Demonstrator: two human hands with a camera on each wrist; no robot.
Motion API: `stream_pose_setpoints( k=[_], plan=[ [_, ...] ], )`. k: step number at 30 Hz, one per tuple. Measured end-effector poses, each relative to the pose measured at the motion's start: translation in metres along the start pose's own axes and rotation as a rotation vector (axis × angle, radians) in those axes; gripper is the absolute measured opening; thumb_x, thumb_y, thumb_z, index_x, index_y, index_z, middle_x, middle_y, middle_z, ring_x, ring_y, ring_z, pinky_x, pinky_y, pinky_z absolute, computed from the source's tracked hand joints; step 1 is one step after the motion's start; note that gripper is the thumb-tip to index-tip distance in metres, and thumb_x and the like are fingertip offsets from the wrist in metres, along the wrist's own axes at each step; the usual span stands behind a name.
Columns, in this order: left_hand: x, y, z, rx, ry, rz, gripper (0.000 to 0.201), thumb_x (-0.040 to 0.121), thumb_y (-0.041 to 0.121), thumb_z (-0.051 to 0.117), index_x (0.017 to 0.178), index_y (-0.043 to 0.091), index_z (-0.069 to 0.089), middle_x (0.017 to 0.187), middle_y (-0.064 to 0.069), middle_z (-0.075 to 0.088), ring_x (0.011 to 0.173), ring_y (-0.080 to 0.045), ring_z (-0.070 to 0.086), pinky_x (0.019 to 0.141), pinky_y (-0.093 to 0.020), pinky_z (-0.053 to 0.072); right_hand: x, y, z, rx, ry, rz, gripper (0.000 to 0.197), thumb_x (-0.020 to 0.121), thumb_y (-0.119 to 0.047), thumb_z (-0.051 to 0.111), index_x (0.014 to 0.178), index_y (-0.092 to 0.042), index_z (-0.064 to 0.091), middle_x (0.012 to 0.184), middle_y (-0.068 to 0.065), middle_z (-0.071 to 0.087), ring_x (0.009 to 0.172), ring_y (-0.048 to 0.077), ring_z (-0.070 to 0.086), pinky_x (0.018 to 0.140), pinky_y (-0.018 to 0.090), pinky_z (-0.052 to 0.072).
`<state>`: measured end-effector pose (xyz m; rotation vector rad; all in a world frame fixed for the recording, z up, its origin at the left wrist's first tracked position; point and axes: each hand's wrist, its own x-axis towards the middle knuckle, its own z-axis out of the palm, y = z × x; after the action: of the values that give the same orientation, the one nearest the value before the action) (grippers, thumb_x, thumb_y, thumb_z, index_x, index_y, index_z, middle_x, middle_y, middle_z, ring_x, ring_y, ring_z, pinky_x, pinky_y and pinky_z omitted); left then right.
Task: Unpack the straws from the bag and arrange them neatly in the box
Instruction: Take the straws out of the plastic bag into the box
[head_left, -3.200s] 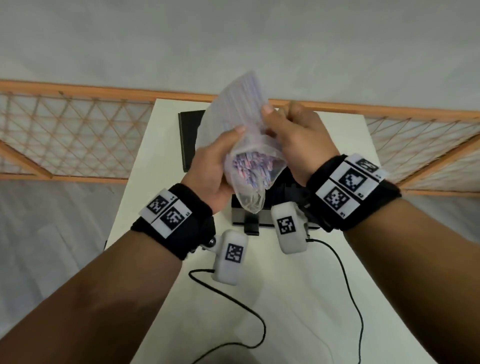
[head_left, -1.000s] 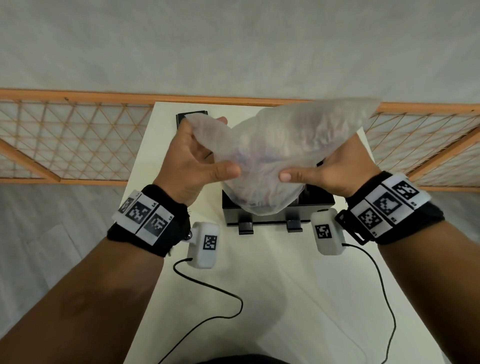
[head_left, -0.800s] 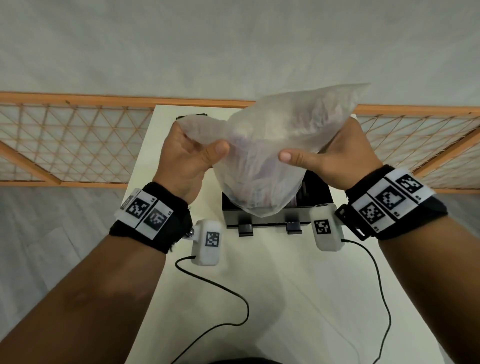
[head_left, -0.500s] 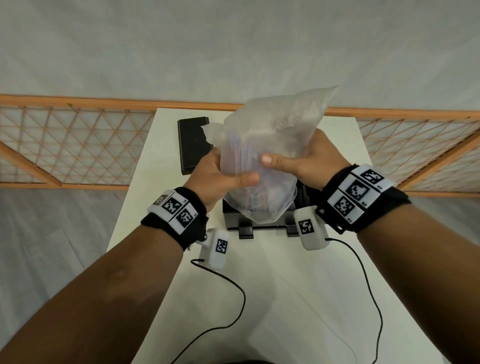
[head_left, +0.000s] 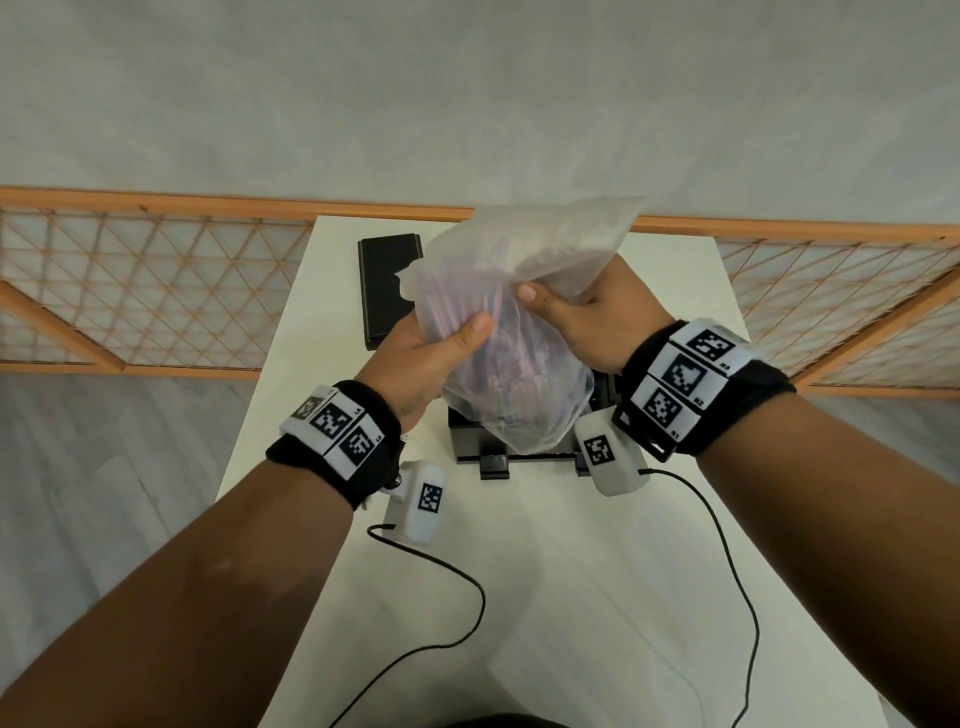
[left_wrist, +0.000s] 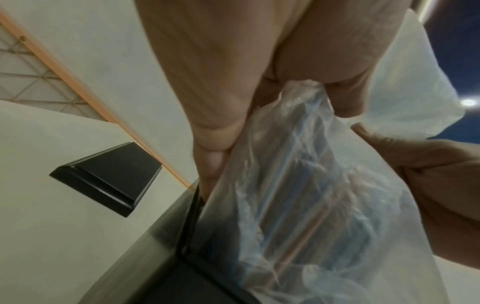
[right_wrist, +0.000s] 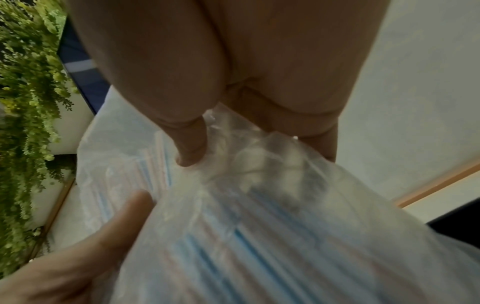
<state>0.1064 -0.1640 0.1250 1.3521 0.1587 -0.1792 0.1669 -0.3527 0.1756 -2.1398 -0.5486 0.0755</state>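
Note:
A clear plastic bag (head_left: 524, 332) full of blue and pink straws (head_left: 488, 358) hangs in the air over the black box (head_left: 467, 447). My left hand (head_left: 436, 348) grips the bag's left side, thumb pressed on its front. My right hand (head_left: 576, 306) pinches the bag's upper part, where loose plastic fans upward. In the left wrist view the bag (left_wrist: 311, 205) hangs just above the box's rim (left_wrist: 166, 230). The right wrist view shows the straws (right_wrist: 246, 236) through the plastic, my right hand's thumb and fingers pinching a crumpled fold. Most of the box is hidden behind the bag.
A black lid (head_left: 387, 288) lies flat on the white table (head_left: 571, 597), left of and behind the box. Two black cables (head_left: 457, 613) trail across the near table. An orange lattice railing (head_left: 156, 286) runs behind the table.
The hands came closer together and gathered the bag, which had been stretched wide between them. The bag now hangs more upright, bunched over the box.

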Motion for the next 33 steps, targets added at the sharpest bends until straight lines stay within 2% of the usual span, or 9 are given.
stream_pose_setpoints(
  k=[9, 14, 19, 24, 27, 28, 29, 30, 33],
  plan=[
    [0.004, 0.014, -0.016, 0.009, -0.110, 0.139, 0.132, 0.048, 0.059, 0.096, 0.153, 0.009, 0.033, 0.147, -0.020, 0.052, 0.135, -0.032, 0.054, 0.106, -0.052, 0.050, -0.003, -0.012, -0.012, 0.114, 0.078, -0.046, 0.017, 0.097, -0.026, 0.062, 0.104, -0.016, 0.074, 0.100, -0.006, 0.074, 0.097, 0.005, 0.068, 0.090, 0.030, 0.055],
    [0.015, 0.002, -0.011, -0.028, -0.142, 0.150, 0.105, 0.054, 0.016, 0.085, 0.150, 0.004, 0.042, 0.147, -0.029, 0.050, 0.136, -0.044, 0.050, 0.113, -0.068, 0.036, -0.002, -0.020, -0.019, 0.163, 0.120, -0.082, 0.015, 0.096, -0.024, 0.063, 0.098, -0.013, 0.074, 0.093, -0.002, 0.075, 0.091, 0.010, 0.070, 0.085, 0.030, 0.055],
    [0.018, -0.013, -0.001, 0.037, -0.063, 0.157, 0.091, 0.065, 0.033, 0.078, 0.145, 0.005, 0.047, 0.140, -0.027, 0.055, 0.135, -0.041, 0.052, 0.109, -0.060, 0.045, -0.006, -0.020, -0.021, 0.112, 0.058, -0.088, 0.015, 0.097, -0.023, 0.062, 0.099, -0.013, 0.073, 0.094, -0.005, 0.074, 0.091, 0.006, 0.068, 0.083, 0.022, 0.052],
    [0.007, -0.011, -0.004, 0.086, -0.033, 0.208, 0.116, 0.051, 0.063, 0.084, 0.139, -0.004, 0.048, 0.128, -0.014, 0.068, 0.123, -0.024, 0.065, 0.093, -0.029, 0.056, -0.006, -0.025, -0.025, 0.111, 0.064, -0.159, 0.011, 0.098, -0.022, 0.060, 0.095, -0.022, 0.071, 0.087, -0.011, 0.071, 0.086, 0.004, 0.067, 0.078, 0.019, 0.049],
    [0.007, -0.010, -0.005, 0.080, -0.036, 0.234, 0.118, 0.051, 0.055, 0.091, 0.143, -0.003, 0.044, 0.131, -0.011, 0.067, 0.126, -0.023, 0.063, 0.097, -0.037, 0.055, -0.004, -0.031, -0.027, 0.112, 0.077, -0.200, 0.012, 0.097, -0.019, 0.061, 0.090, -0.025, 0.068, 0.080, -0.022, 0.068, 0.082, -0.003, 0.065, 0.074, 0.013, 0.047],
    [0.004, -0.006, -0.004, 0.098, -0.018, 0.240, 0.129, 0.037, 0.067, 0.060, 0.145, -0.001, 0.043, 0.133, -0.013, 0.066, 0.128, -0.024, 0.061, 0.101, -0.043, 0.053, -0.002, -0.034, -0.029, 0.106, 0.091, -0.215, 0.014, 0.097, -0.017, 0.061, 0.089, -0.027, 0.066, 0.076, -0.027, 0.066, 0.079, -0.006, 0.064, 0.072, 0.009, 0.044],
    [0.008, -0.013, -0.006, 0.107, -0.020, 0.274, 0.085, 0.065, 0.013, 0.066, 0.146, 0.001, 0.043, 0.136, -0.015, 0.064, 0.131, -0.027, 0.059, 0.105, -0.048, 0.051, 0.000, -0.036, -0.031, 0.102, 0.095, -0.224, 0.013, 0.097, -0.016, 0.061, 0.089, -0.026, 0.065, 0.076, -0.029, 0.065, 0.078, -0.008, 0.063, 0.071, 0.007, 0.043],
    [0.007, -0.008, -0.003, 0.070, -0.005, 0.249, 0.112, 0.058, 0.051, 0.093, 0.146, 0.003, 0.043, 0.138, -0.017, 0.062, 0.133, -0.029, 0.057, 0.109, -0.050, 0.048, 0.000, -0.037, -0.032, 0.099, 0.096, -0.227, 0.010, 0.097, -0.016, 0.060, 0.092, -0.023, 0.067, 0.077, -0.027, 0.066, 0.080, -0.008, 0.063, 0.072, 0.007, 0.043],
    [0.011, -0.009, -0.004, 0.091, 0.043, 0.271, 0.098, 0.059, 0.062, 0.083, 0.138, 0.013, 0.050, 0.130, -0.010, 0.067, 0.129, -0.024, 0.060, 0.111, -0.050, 0.047, 0.003, -0.037, -0.033, 0.097, 0.123, -0.215, 0.016, 0.096, -0.021, 0.059, 0.099, -0.012, 0.071, 0.088, -0.019, 0.067, 0.085, -0.003, 0.065, 0.078, 0.013, 0.046]
  ],
)
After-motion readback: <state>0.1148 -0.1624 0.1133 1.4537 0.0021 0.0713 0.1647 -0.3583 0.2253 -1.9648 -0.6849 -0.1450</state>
